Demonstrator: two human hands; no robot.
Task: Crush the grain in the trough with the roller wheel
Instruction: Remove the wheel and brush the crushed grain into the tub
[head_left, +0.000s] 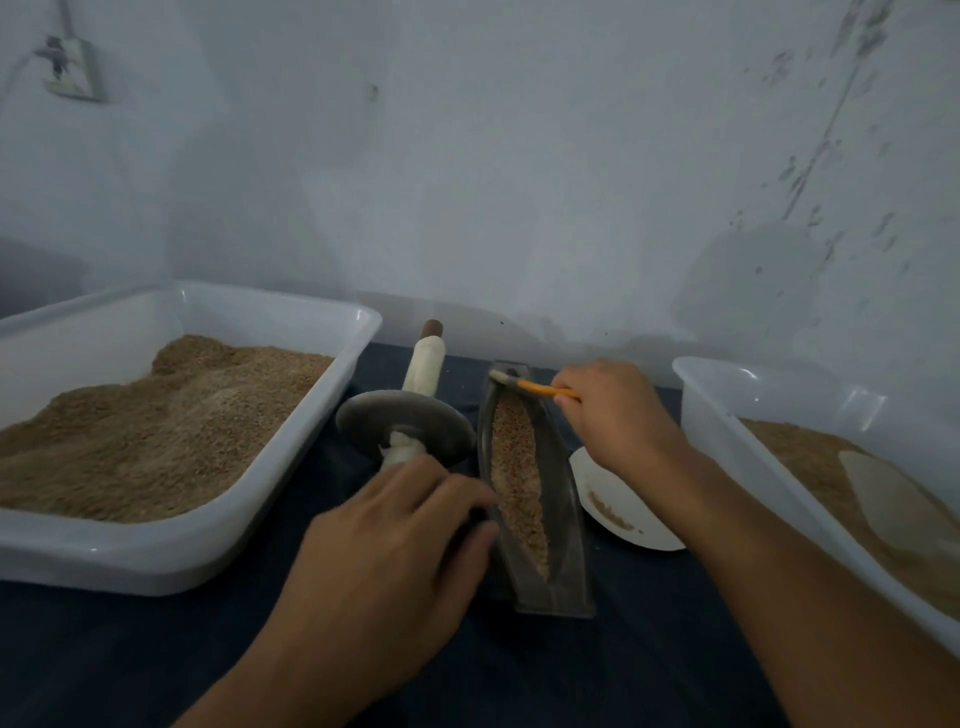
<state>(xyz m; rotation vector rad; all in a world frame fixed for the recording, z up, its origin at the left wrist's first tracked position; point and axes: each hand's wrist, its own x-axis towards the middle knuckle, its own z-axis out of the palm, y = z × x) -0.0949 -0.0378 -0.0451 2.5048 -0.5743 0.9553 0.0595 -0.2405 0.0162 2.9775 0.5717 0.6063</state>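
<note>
A grey metal boat-shaped trough (563, 525) lies on the dark cloth, holding a strip of brown grain (519, 483). Just left of it lies the roller wheel (405, 423), a grey disc on an axle wrapped in white cloth, tipped onto the cloth outside the trough. My left hand (395, 540) covers the roller's near handle, and its fingertips and thumb pinch the trough's left rim. My right hand (618, 410) grips a small orange-handled brush (540, 387), whose bristles touch the trough's far end.
A large white tray (358, 332) heaped with grain stands at the left. At the right edge, a white tub (727, 410) holds grain and a pale scoop (883, 493). A white plate (623, 514) with a few grains lies right of the trough. A wall rises close behind.
</note>
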